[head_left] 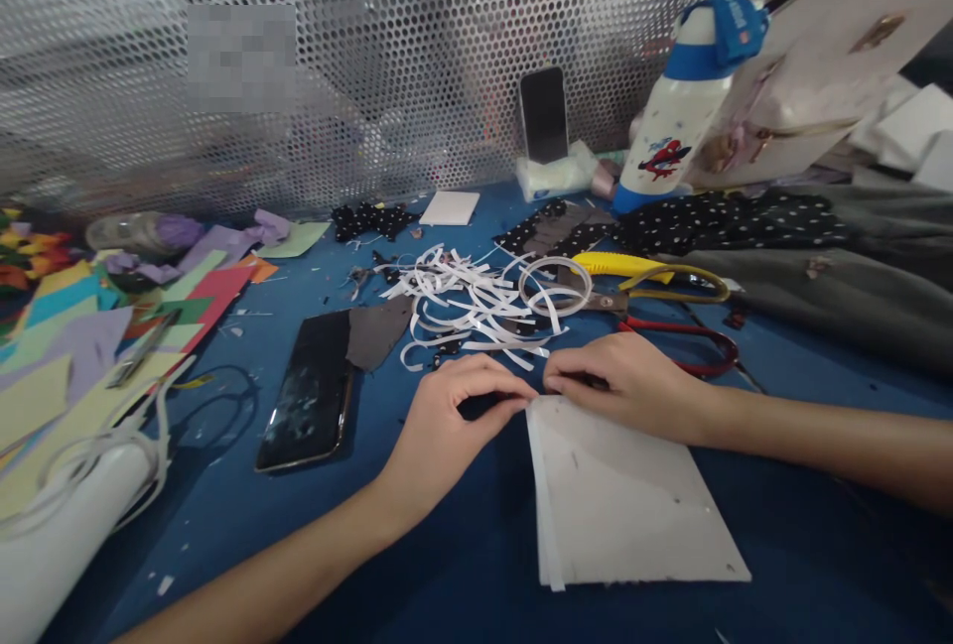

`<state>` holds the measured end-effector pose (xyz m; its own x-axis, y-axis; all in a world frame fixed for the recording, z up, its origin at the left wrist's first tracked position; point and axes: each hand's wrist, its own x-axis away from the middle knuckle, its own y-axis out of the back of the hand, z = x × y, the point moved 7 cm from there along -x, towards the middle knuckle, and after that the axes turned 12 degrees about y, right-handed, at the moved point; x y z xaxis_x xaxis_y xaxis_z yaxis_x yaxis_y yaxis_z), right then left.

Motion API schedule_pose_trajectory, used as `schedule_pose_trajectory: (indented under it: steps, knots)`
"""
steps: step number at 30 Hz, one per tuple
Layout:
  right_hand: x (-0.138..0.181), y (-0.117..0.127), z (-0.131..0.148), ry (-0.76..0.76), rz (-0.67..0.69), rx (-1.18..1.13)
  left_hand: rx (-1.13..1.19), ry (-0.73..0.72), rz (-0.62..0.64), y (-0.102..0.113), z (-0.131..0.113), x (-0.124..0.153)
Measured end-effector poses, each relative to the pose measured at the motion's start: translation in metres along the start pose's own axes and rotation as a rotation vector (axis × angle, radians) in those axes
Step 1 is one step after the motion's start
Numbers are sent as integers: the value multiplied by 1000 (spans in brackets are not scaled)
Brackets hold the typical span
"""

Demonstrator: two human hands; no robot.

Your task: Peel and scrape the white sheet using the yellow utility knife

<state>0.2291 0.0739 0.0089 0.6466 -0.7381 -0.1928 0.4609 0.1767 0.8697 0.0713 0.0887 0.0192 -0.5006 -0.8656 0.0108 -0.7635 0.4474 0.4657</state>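
Observation:
A white rectangular sheet (640, 505), like thick paper or board, lies on the blue table in front of me, with a narrow strip (546, 515) along its left edge. My left hand (454, 421) pinches the sheet's top left corner between thumb and index finger. Curled over the top edge, my right hand (625, 381) has its thumb and fingertips close together beside that same corner. Just beyond both hands lies a loose pile of thin white paper strips (469, 297). Scissors with red and yellow handles (607, 303) lie behind my right hand.
A black phone (309, 391) and grey scrap (378, 331) lie left of my hands. Coloured papers (96, 346) and a white corded device (81, 515) fill the far left. Behind are a yellow cutter (617, 264), dotted cloth (730, 222), an upright phone (544, 113), a bottle (674, 118) and perforated metal (372, 59).

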Motion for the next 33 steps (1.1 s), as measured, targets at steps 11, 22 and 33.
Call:
schedule_pose_trajectory:
  steps: [11, 22, 33]
  knots:
    - [-1, -1, 0, -13, 34, -3, -23, 13, 38, -3, 0, -2]
    - [-2, 1, 2, -26, 99, 3, -74, 33, 81, -6, 6, -4]
    - [-1, -1, 2, -6, 109, -16, -109, 22, 72, -7, 6, -2]
